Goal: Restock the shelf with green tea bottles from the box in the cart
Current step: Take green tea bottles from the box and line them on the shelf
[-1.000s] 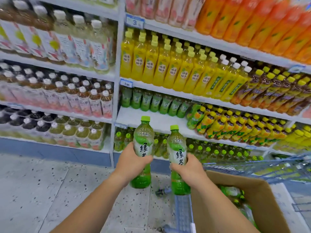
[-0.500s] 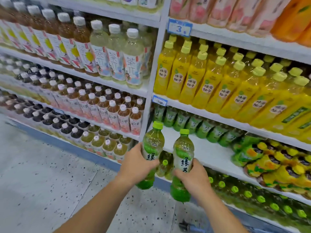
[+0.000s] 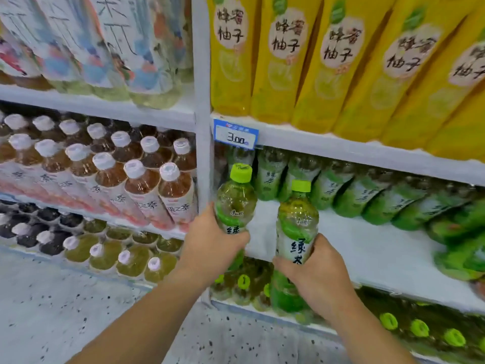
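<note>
both hands [image 3: 212, 245] raised, gripping upright green tea bottles [image 3: 295, 227].

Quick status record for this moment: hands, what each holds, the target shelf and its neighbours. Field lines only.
left hand: grips a green tea bottle, upright, green cap on
right hand: grips a second green tea bottle, upright, capped
target shelf: white, bare at the front, green tea row at the back
price tag: reads 3.00
shelf above: yellow bottles
bay to the left: white-capped tea bottles
placement: neither bottle set down yet
</note>
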Tool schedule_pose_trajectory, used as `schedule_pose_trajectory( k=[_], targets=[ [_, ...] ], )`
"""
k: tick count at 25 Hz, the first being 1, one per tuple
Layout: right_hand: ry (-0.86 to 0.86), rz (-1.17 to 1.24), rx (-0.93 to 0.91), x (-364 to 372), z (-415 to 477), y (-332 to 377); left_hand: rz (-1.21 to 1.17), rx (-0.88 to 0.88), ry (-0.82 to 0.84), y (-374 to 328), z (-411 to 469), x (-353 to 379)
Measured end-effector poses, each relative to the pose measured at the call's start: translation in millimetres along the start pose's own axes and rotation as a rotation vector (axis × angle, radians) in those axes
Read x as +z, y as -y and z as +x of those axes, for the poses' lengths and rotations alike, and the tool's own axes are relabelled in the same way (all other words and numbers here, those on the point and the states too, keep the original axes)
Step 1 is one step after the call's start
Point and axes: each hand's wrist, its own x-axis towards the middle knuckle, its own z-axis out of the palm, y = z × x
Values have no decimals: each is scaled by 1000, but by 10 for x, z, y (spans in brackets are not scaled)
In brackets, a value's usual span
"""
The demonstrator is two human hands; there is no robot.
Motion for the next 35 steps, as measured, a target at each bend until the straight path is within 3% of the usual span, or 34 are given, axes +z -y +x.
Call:
schedule_pose_trajectory(
  k=[7,15,22,31,35],
  targets=[
    [-166,75,-187,331,542,-60,-68,168,-19,208,523,191],
    [-206,127,-281,529,686,-261,-122,202,0,444,655,292],
    [-84,75,-211,528,640,-394,152,114,60,879,521,493],
    [-111,127,-249,633,826,-517,192,-12,-158,820,600,855],
    [-122,211,-257,760,1011,-506,215,-52,-168,735,647,929]
  ],
)
